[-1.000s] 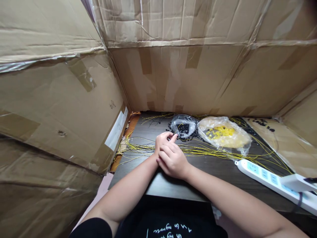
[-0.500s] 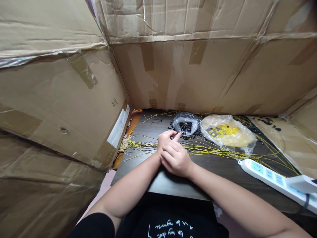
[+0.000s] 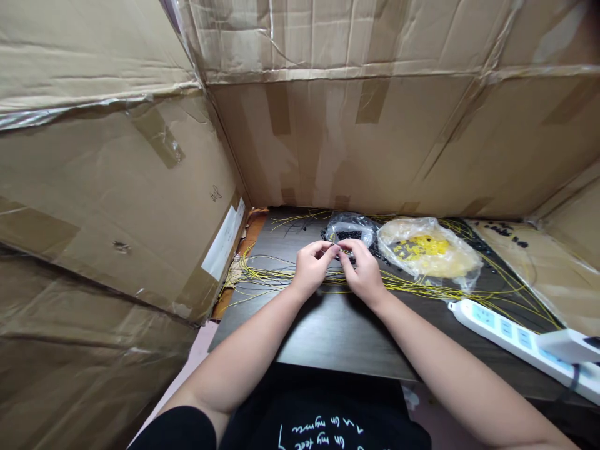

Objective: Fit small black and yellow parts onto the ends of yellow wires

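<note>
Head cam: hands (image 3: 364, 275) level (fingertips (image 3: 334, 249) tog.)

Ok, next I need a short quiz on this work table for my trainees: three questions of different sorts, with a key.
1. True or false: the fingertips of the left hand and the right hand are close together.
2. Which bag is nearer the hands? A) the bag of yellow pieces; B) the bag of black pieces.
3. Fill in: the white power strip lies on the person's ____ side.

Key: 1. True. 2. B. 3. right.
</note>
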### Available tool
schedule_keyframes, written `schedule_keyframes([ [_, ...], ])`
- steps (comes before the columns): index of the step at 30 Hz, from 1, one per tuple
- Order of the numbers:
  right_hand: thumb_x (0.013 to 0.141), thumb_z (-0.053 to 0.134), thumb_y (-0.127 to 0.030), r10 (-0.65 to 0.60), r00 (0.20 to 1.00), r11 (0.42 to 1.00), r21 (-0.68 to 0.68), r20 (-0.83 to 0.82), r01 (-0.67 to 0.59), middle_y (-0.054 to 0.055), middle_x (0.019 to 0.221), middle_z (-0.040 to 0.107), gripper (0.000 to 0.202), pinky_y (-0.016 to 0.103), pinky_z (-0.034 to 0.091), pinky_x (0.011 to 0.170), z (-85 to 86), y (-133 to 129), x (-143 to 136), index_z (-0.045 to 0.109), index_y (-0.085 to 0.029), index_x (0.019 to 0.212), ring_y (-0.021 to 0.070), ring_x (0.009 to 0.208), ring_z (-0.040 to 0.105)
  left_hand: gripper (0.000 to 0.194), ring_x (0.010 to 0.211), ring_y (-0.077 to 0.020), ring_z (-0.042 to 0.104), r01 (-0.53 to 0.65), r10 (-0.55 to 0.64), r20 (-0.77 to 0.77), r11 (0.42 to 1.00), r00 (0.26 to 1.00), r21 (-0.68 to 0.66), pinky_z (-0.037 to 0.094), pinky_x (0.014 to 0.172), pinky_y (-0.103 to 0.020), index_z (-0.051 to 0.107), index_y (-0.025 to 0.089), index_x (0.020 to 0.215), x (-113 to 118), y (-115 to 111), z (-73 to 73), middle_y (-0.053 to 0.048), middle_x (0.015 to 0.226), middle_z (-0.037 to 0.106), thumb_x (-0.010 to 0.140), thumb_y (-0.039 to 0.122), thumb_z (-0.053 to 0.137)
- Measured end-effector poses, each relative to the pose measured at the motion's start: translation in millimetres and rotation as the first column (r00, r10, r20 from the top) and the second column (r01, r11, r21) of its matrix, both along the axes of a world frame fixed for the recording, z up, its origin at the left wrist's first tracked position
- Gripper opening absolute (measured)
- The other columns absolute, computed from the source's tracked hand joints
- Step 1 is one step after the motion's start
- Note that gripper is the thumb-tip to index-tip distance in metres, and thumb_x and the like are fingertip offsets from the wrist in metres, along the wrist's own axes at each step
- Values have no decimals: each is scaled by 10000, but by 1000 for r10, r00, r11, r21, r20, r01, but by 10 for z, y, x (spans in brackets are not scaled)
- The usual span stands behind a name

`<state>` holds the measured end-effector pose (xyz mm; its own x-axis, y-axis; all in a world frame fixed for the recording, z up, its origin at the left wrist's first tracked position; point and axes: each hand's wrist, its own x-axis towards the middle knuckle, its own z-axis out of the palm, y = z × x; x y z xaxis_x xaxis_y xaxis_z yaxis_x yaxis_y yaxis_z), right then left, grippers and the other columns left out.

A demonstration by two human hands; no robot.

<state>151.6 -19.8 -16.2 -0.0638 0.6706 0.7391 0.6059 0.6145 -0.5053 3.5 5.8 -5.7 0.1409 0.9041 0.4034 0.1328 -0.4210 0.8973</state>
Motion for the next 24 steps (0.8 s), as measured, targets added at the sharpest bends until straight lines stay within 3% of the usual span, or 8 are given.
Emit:
schedule_keyframes([
  [3, 981, 463, -270, 92, 995, 993, -75, -25, -93, 65, 896, 642, 186, 305, 489, 759, -46, 8, -5, 615, -167, 1011, 173, 825, 604, 319, 585, -100, 554, -6, 6, 3, 1000, 1000, 1, 446, 565, -226, 709, 158, 839, -12, 6, 0, -28, 748, 684, 862, 469, 640],
  [9, 970, 478, -285, 30, 999, 998, -57, 32, -28, 40, 812, 653, 199, 252, 433, 670, -22, -48, -11, 643, -176, 945, 140, 700, 583, 322, 602, -107, 549, -66, 68, -33, 996, 997, 52, 442, 579, -234, 710, 166, 821, -25, -5, 4, -24, 740, 672, 856, 479, 643],
  [13, 952, 470, -290, -7, 986, 991, -127, 166, 29, 4, 633, 574, 260, 234, 355, 592, -2, -61, -5, 593, -181, 750, 112, 576, 512, 305, 628, -114, 537, -102, 110, -55, 987, 992, 126, 432, 603, -240, 703, 166, 792, -29, -39, 38, -22, 732, 652, 864, 456, 641],
  [24, 894, 470, -206, 59, 952, 988, -151, 301, -13, 7, 664, 552, 224, 254, 342, 644, -53, -56, -43, 484, -187, 672, 122, 622, 488, 268, 604, -102, 488, -153, 167, -36, 956, 985, 251, 392, 600, -237, 664, 161, 761, -41, -63, 53, 2, 687, 579, 879, 401, 643],
])
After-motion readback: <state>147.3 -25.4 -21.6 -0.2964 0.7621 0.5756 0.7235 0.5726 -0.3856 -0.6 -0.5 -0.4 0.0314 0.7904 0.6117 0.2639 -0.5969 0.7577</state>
